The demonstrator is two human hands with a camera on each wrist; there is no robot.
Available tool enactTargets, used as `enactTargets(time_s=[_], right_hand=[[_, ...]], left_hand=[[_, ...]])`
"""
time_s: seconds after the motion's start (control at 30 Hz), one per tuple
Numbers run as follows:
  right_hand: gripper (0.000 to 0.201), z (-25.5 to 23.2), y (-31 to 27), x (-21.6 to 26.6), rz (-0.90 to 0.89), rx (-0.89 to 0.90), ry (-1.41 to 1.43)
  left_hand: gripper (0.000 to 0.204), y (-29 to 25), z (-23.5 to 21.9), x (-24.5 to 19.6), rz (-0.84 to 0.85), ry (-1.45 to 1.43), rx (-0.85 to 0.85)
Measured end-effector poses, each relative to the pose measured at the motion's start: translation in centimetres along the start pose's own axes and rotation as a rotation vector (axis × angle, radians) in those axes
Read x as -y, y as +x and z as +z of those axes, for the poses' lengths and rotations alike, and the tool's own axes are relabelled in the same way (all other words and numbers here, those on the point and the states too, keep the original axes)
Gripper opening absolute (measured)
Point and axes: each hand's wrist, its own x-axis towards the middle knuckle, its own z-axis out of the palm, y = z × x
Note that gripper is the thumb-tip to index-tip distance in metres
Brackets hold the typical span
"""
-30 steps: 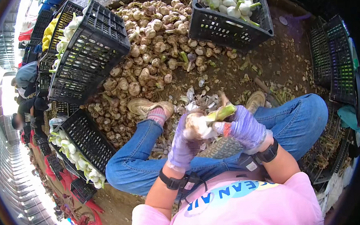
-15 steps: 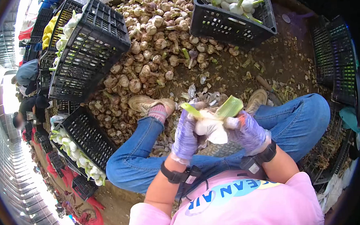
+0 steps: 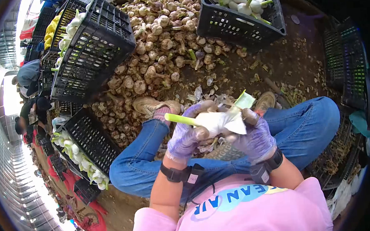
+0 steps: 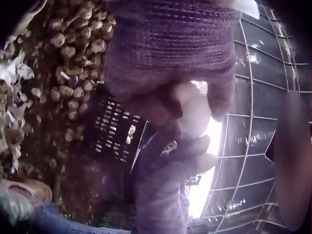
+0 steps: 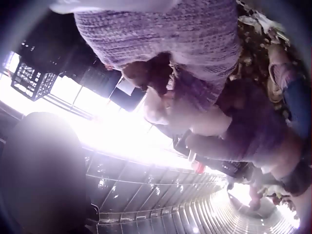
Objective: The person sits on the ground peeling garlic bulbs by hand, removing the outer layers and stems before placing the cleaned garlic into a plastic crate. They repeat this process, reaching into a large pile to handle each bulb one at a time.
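A person sits on the dirt floor with both gloved hands raised over their lap, working on one garlic bulb (image 3: 218,121). The left hand (image 3: 185,134) curls its fingers around the bulb from the side, and the green stalk (image 3: 181,119) sticks out past that hand to the left. The right hand (image 3: 253,135) grips the bulb's other side, its fingers curled and pinching a loose flap of white skin, with a cut green stem end (image 3: 244,100) standing up just above it. The bulb sits between the two hands, above the blue jeans (image 3: 141,159). Beyond the feet lies a heap of unpeeled garlic (image 3: 156,54), with black crates (image 3: 93,49) of cleaned bulbs beside it.
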Motion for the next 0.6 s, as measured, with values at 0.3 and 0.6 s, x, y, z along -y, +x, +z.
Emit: enactTargets(time_s=[0.3,0.6], right_hand=[[0.046,1.1,0.9,0.4,-0.399,-0.144,-0.256],[0.066,0.2,-0.4,2.1,-0.375,-0.120,-1.482]], left_hand=[[0.019,0.3,-2.7,5.1,0.278,0.662,-0.485],[0.021,0.7,-4.5,3.1,0.343,1.016,-0.232]])
